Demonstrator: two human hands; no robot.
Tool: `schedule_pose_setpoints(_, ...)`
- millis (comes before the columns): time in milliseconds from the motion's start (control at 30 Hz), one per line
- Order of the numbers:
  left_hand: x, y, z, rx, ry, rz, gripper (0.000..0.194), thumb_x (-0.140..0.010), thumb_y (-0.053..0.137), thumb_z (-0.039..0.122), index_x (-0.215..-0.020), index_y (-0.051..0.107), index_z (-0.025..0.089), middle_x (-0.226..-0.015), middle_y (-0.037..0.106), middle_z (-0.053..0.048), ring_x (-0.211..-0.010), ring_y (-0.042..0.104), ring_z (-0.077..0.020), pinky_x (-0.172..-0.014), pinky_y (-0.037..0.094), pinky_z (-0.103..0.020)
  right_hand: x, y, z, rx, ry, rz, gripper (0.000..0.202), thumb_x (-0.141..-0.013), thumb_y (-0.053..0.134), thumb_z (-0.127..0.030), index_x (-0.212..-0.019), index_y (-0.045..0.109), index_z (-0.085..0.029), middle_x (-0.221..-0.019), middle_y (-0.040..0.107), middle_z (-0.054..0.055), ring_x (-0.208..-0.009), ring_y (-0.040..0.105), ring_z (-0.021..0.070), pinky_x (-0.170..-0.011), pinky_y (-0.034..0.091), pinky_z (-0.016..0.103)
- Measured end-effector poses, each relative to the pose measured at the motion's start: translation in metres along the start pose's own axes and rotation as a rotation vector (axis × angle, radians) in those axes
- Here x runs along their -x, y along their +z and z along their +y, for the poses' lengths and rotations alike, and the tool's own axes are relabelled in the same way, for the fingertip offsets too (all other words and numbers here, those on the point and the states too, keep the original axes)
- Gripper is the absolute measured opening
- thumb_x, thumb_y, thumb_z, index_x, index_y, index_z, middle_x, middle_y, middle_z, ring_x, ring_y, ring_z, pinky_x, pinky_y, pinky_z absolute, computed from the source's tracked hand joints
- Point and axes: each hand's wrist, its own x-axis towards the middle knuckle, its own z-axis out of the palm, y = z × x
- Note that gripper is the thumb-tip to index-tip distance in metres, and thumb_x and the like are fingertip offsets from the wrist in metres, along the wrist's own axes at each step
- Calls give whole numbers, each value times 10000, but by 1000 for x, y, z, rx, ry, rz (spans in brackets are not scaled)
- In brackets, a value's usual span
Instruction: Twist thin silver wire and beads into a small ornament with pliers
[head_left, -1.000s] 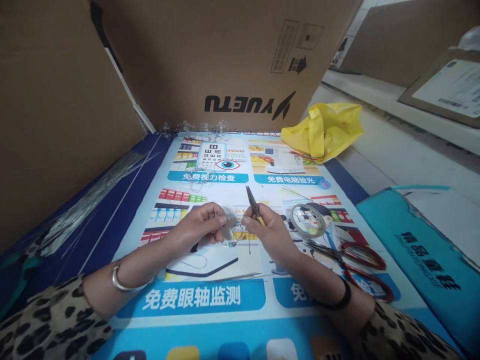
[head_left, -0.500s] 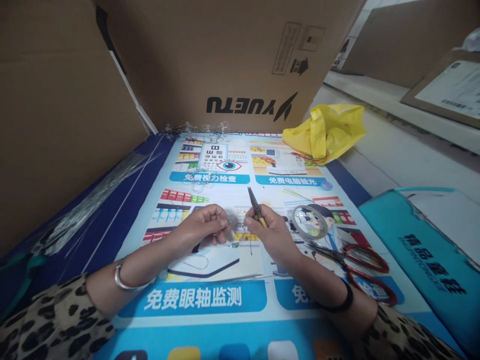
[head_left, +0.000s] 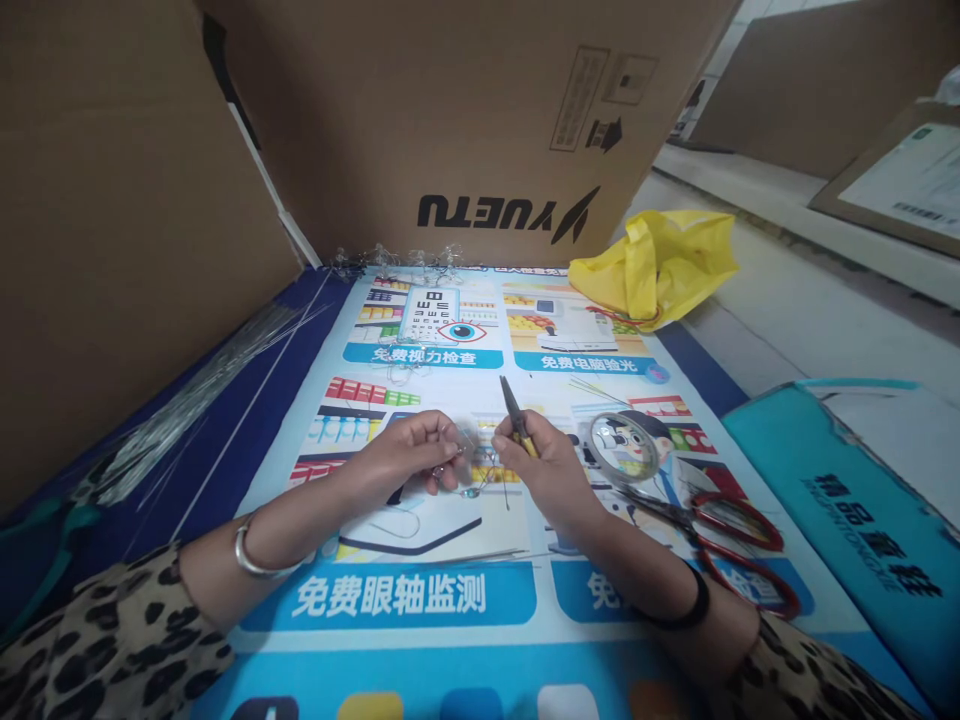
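My left hand (head_left: pixel 420 452) is closed, its thumb and fingers pinching a small wire piece with beads (head_left: pixel 471 491) and thin loops. My right hand (head_left: pixel 546 462) holds a pair of pliers (head_left: pixel 516 408) with yellow grips, the dark jaws pointing up and away from me. Its thumb and forefinger also meet near a thin wire end (head_left: pixel 505 488) that hangs down beside the beaded piece. The exact shape of the wirework between the hands is too fine to make out.
Red-handled scissors (head_left: pixel 735 525) and a roll of clear tape (head_left: pixel 621 446) lie on the right. Straight wires (head_left: pixel 202 385) and teal-handled cutters (head_left: pixel 71 515) are at left. A yellow bag (head_left: pixel 652 270) and finished-looking wire pieces (head_left: pixel 420 262) sit before the cardboard box (head_left: pixel 450 120).
The view has shifted slightly. Both hands stay close together over the wire piece, with the left fingers turned a little and the pliers still in the right hand.
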Motion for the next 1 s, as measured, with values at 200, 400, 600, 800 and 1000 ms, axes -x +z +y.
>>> schedule_pose_setpoints(200,-1,0,1,5,11,15,164,-804,578,310,-836,516,162,-774,633,-19,-573,581,-86,-488,409,-188,1,2,0,11,16,8,100,-782,536,-291,-774,506,-196,-693,474,-37,-648,438,105,-607,358,227)
schedule_pose_setpoints(400,0,0,3,-5,1,21,166,-795,585,304,-834,512,160,-692,627,-11,-540,572,-87,-460,402,-175,2,2,-1,46,2,6,101,-783,523,-295,-766,501,-198,-703,490,-29,-659,453,113,-611,364,234)
schedule_pose_setpoints(600,0,1,3,1,6,35,142,-792,582,272,-831,502,161,-603,605,1,-517,557,-91,-456,402,-176,4,3,-1,55,1,16,79,-784,519,-281,-779,500,-204,-715,503,-24,-670,469,119,-620,377,236)
schedule_pose_setpoints(800,0,3,6,-16,-21,74,139,-767,594,246,-816,497,161,-563,597,12,-478,539,-85,-439,383,-175,4,5,-3,33,28,35,73,-782,530,-271,-774,498,-206,-712,497,-32,-670,470,112,-623,380,226)
schedule_pose_setpoints(1000,-1,1,5,-18,0,50,115,-782,572,238,-823,494,165,-580,608,7,-498,550,-86,-440,387,-171,4,5,0,24,23,46,75,-776,539,-275,-791,504,-210,-729,509,-32,-688,480,116,-637,385,230)
